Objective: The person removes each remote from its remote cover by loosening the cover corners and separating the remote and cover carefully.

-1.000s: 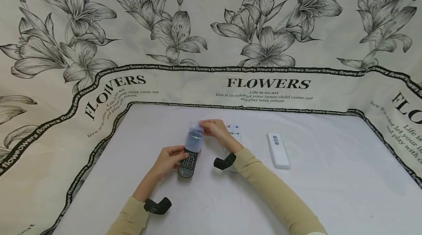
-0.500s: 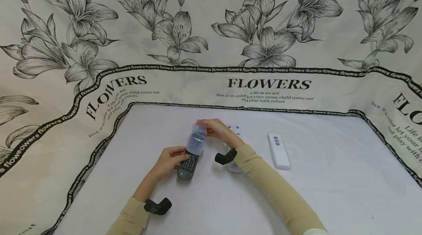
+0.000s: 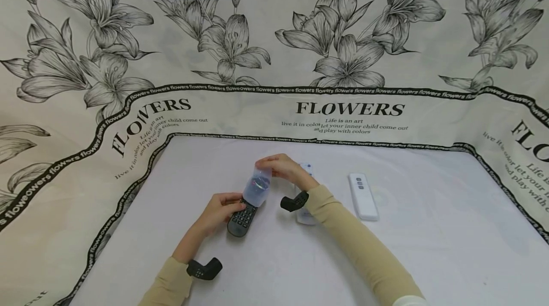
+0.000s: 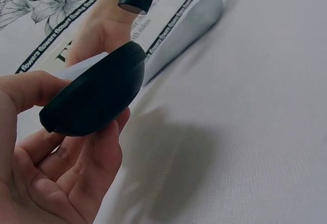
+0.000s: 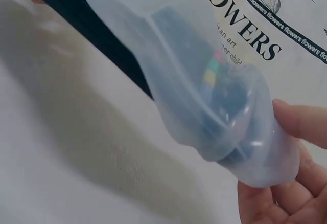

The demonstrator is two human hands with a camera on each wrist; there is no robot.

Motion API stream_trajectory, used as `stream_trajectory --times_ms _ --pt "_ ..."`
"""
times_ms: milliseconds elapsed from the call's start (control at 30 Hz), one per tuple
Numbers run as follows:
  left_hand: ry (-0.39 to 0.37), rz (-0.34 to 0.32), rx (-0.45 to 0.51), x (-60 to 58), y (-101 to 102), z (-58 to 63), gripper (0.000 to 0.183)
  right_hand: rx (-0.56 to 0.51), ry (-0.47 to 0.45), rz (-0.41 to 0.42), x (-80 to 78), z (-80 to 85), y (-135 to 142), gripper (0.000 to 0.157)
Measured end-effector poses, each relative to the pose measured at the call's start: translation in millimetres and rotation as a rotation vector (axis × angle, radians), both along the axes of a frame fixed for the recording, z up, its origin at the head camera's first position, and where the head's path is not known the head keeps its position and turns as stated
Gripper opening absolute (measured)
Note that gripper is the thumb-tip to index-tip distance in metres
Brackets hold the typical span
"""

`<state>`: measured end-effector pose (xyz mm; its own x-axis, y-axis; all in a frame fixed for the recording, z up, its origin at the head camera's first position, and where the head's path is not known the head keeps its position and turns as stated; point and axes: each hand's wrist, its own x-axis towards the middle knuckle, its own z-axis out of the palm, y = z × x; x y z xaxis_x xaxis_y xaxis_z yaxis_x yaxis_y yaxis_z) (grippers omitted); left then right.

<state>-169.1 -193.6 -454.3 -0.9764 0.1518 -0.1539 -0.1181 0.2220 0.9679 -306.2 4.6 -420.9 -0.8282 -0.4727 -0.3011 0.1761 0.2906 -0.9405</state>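
Note:
A black remote control (image 3: 241, 220) is held above the table, tilted, its far half inside a translucent silicone sleeve (image 3: 256, 190). My left hand (image 3: 218, 210) grips the remote's bare lower part, thumb on top and fingers beneath. In the left wrist view the remote's dark end (image 4: 97, 93) faces the camera. At the sleeve's far end my right hand (image 3: 280, 167) pinches the soft material between thumb and fingers. Coloured buttons show through the wrinkled sleeve (image 5: 204, 91) in the right wrist view, and the sleeve's tip is bunched.
A white remote with coloured buttons (image 3: 306, 218) lies on the white table (image 3: 429, 229), partly hidden by the right wrist. Further right rests another white remote (image 3: 363, 196) with several grey buttons. A flower-print curtain (image 3: 240, 48) stands behind the table.
The remote and sleeve have tilted further, the sleeve end shifting right and slightly nearer, the bare end moving left. My right hand has moved a little with the sleeve; both hands keep their hold.

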Motion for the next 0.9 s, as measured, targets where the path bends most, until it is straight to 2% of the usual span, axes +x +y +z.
stream_trajectory --times_ms 267,500,733,900 --pt "0.014 -0.017 -0.014 0.4 0.3 0.8 0.048 0.048 0.107 -0.065 2.4 2.0 -2.4 0.034" --pt "0.021 -0.009 -0.015 0.0 0.2 0.5 0.048 0.053 0.136 -0.111 2.2 2.9 -2.4 0.033" --pt "0.017 -0.01 -0.01 0.4 -0.8 -0.7 0.048 0.025 0.11 -0.178 2.4 5.0 0.4 0.033" --pt "0.025 0.037 0.006 0.8 0.3 -0.5 0.048 -0.039 0.046 -0.161 1.4 4.0 0.8 0.037"
